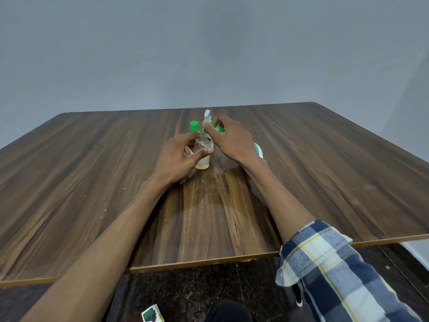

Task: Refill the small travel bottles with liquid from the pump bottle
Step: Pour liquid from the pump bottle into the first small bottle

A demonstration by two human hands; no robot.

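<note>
l hand (178,156) wraps the clear pump bottle (202,156), thumb across its front and fingers (189,137) curled round the far side, prob to steady it upright on the bench (92,182) while the top gets worked. r hand (228,139) sits over the neck, fingertips (207,126) pinching at the pump collar just under the white nozzle (207,113), which sticks up past them; looks like unscrewing or lifting the pump, can't tell which. bottle is nearly empty, thin yellowish layer at the bottom below the l thumb. green cap (194,126) of a small travel bottle stands just beyond the l fingers; more green (219,129) shows behind the r fingers, mostly hidden, so can't count the bottles. a white and green thing (258,150) lies beside the r wrist, partly covered. refill step seems not started yet: travel bottle in view is capped. risk imo: so little liquid left, and crowded bottles could tip.
</note>
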